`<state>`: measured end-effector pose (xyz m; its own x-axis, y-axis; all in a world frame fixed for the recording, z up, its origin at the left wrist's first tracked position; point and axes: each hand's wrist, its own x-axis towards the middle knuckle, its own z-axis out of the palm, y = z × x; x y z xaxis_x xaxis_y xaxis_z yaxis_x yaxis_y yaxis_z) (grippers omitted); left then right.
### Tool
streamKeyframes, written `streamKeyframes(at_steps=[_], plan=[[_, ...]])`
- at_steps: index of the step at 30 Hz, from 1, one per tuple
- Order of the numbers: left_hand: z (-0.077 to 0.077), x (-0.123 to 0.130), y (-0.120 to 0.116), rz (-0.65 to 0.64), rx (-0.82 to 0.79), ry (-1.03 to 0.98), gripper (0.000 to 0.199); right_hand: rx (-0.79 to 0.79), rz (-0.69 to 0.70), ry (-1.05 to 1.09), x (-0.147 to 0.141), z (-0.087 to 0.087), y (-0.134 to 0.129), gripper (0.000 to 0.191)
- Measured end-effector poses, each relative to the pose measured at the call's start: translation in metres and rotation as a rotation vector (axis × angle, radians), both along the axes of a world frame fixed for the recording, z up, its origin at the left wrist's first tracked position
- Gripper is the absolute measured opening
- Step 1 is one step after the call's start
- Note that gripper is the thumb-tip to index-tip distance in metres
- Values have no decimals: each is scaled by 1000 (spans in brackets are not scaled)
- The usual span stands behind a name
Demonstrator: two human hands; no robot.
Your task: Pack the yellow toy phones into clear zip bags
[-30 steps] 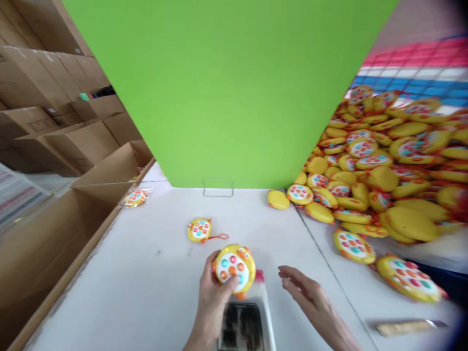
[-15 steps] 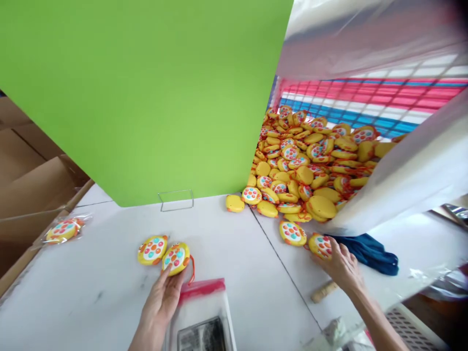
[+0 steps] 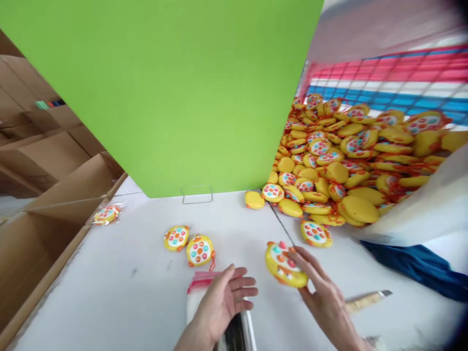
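Observation:
My right hand (image 3: 323,287) grips a yellow duck-shaped pop toy (image 3: 285,264) with coloured round bumps, lifted above the white table. My left hand (image 3: 228,302) is open with fingers spread and holds nothing. It hovers over a clear zip bag (image 3: 202,282) with a pink top edge, and a dark item shows partly beneath the hand. Two more duck toys, one at the left (image 3: 177,238) and one with a red cord (image 3: 200,250), lie face up beyond the bag. A single toy (image 3: 316,234) lies between my right hand and the large pile (image 3: 329,170).
A tall green board (image 3: 164,97) stands at the back, with a wire stand (image 3: 196,194) at its foot. A wrapped toy (image 3: 106,214) lies by an open cardboard box (image 3: 58,243) at left. A knife (image 3: 367,301) and dark blue cloth (image 3: 417,267) lie at right.
My right hand has picked up a duck toy by the pile and brought it left. My left hand has let go of the toy with the red cord and moved right over the bag.

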<state>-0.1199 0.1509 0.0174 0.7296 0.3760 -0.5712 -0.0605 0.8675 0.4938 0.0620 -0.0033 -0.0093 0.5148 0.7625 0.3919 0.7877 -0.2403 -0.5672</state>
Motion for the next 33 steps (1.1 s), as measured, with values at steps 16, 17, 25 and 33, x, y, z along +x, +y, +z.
streamKeyframes(at_steps=[16, 17, 25, 33], plan=[[6, -5, 11, 204, 275, -33, 21, 115, 225, 879, -49, 11, 32, 47], [7, -6, 10, 190, 302, -46, 22, 115, 215, 1015, -50, 14, 35, 44], [15, -16, -5, 108, 489, -36, 30, 59, 189, 1152, -71, 37, 63, 47], [27, -33, 8, -175, 588, -110, 47, -170, 437, 955, -56, 54, 70, 46]])
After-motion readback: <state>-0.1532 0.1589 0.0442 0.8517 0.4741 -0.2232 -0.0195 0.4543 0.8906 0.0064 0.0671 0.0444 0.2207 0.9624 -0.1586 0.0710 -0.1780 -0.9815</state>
